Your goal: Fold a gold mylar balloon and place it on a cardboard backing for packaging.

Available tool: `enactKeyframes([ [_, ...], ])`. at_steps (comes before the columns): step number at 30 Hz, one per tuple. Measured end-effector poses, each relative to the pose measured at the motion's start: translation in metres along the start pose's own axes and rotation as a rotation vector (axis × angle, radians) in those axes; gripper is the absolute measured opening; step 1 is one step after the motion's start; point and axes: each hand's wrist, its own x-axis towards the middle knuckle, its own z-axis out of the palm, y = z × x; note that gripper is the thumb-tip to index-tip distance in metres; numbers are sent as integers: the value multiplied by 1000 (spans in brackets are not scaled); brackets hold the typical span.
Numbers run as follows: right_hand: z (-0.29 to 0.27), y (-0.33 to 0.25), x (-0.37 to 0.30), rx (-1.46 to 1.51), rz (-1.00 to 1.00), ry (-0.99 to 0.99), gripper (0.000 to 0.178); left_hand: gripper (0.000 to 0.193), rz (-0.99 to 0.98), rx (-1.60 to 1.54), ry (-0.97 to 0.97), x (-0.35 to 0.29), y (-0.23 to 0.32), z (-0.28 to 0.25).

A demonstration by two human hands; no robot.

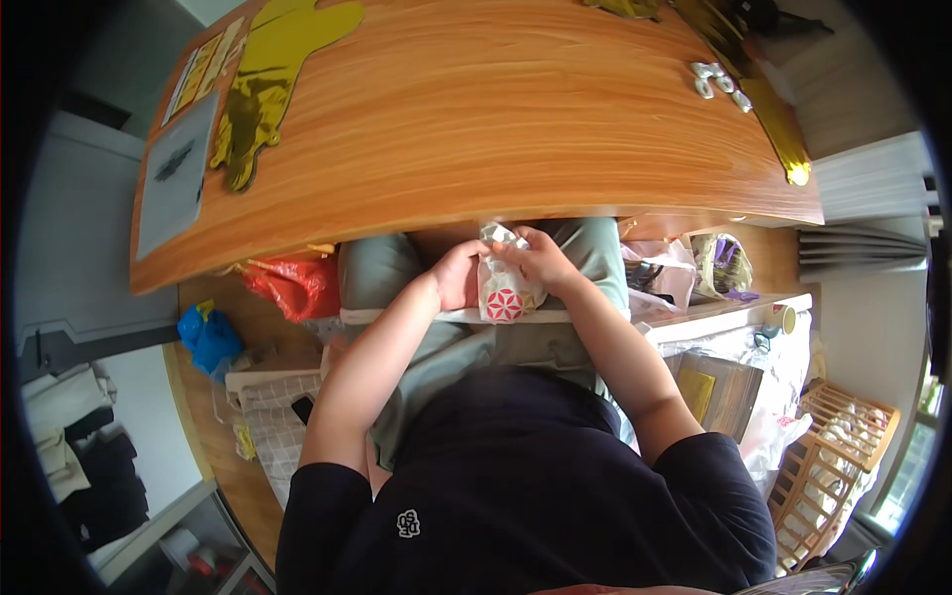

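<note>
Just beyond the table's near edge, above my lap, my two hands hold a small white translucent packet [506,304] with a red flower-like print near its bottom. My left hand [459,275] is wrapped round the packet's left side. With closed fingers, my right hand [541,261] pinches its upper part from the right. Whatever lies inside the packet cannot be made out. Nearest to both hands is the wooden table [456,129], whose edge runs just in front of them.
Gold foil shapes [260,89] lie on the table's left. Several small white rolls [724,83] sit at the right beside a gold foil strip [778,129]. A flat silver panel [178,178] rests at the left edge. Red bag [302,288], blue bag [206,337] and rattan rack [828,446] stand around me.
</note>
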Motion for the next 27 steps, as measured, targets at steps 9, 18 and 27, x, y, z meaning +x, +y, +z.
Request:
enactKeyframes([
  [9,7,10,77,556,-231,461,42,80,-55,37,389,4,14,-15],
  [18,-12,-27,139,-35,-647,436,54,62,61,72,416,4,-7,-26],
  [27,-6,-117,105,73,-603,417,52,52,159,48,161,-72,-40,-19],
])
